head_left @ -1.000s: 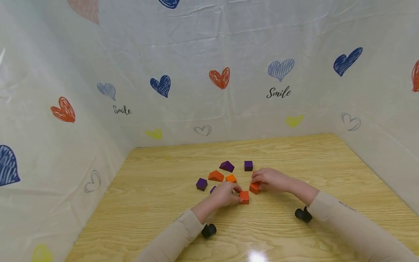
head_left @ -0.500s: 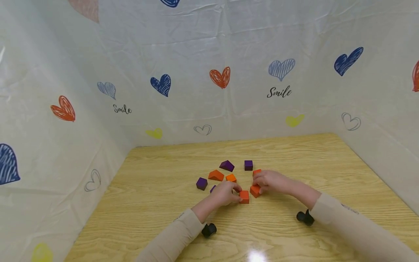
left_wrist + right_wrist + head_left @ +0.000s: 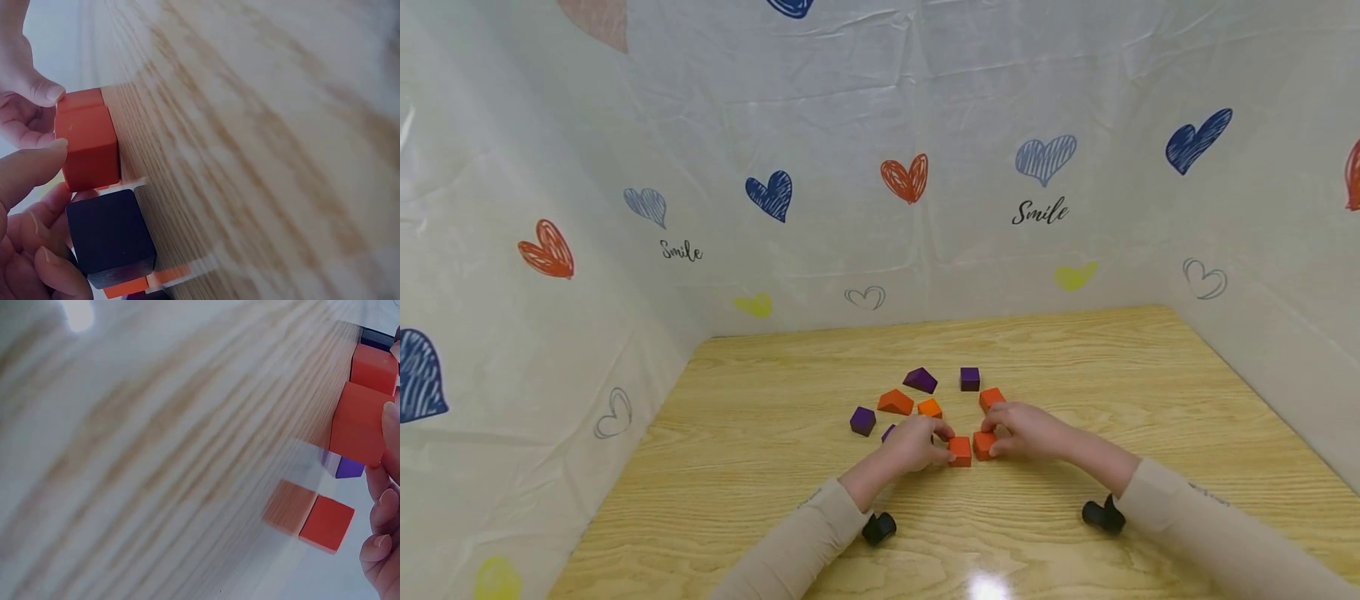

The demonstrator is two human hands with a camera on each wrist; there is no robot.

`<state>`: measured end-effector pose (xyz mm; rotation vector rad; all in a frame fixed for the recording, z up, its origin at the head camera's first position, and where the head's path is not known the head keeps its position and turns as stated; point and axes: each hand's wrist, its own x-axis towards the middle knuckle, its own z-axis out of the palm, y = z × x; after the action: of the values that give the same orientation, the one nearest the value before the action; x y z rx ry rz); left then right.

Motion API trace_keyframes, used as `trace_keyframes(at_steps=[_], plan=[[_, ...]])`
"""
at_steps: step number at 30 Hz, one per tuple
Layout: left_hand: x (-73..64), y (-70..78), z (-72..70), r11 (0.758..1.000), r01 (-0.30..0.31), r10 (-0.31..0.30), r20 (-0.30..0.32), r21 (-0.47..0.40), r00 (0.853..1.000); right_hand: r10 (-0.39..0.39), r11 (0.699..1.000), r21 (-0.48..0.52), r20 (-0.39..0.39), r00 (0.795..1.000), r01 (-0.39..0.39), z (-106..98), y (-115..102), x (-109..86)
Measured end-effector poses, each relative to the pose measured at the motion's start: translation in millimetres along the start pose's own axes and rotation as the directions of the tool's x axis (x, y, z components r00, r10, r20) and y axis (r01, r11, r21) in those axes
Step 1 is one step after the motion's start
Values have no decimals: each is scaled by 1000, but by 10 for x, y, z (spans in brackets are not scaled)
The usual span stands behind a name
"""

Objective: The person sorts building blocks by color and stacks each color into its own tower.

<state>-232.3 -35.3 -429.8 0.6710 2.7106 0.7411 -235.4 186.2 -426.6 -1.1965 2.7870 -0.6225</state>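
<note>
Near the table's middle, my left hand (image 3: 913, 444) pinches a red cube (image 3: 959, 452) between thumb and finger. From the right, my right hand (image 3: 1028, 429) pinches a second red cube (image 3: 982, 446), a narrow gap away in the head view. The left wrist view shows the red cube (image 3: 90, 147) under my left fingertip, overlapping the other one behind it. Below it there, a dark cube (image 3: 112, 237) sits beside my curled left fingers; my hand mostly hides it in the head view. A third red block (image 3: 992, 398) lies just beyond my right fingers.
Behind my left hand lie an orange cube (image 3: 929, 408), an orange wedge-like block (image 3: 895, 402), a purple wedge-like block (image 3: 920, 380) and purple cubes (image 3: 862, 421), one partly hidden. Another purple cube (image 3: 970, 379) sits farther back. A heart-printed sheet (image 3: 820, 250) borders the wooden table (image 3: 760, 417).
My right hand has drawn nearer, bringing its red cube away from the third red block and level with the left hand's cube. The left hand has stayed put.
</note>
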Motion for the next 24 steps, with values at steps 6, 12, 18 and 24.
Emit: trace_keyframes(at_steps=[6, 12, 18, 24], plan=[[-9, 4, -3, 1000, 0, 0, -2, -14, 1000, 8, 1000, 1, 3, 1000, -8, 18, -38, 11], [-14, 8, -1, 1000, 2, -2, -6, -22, 1000, 35, 999, 14, 11, 999, -35, 42, -52, 37], [-20, 12, 2, 999, 0, -1, -11, -32, 1000, 54, 998, 17, 5, 999, -54, 51, -71, 36], [-17, 8, 15, 999, 7, -8, -19, -36, 1000, 74, 997, 18, -1, 997, -74, 68, -70, 37]])
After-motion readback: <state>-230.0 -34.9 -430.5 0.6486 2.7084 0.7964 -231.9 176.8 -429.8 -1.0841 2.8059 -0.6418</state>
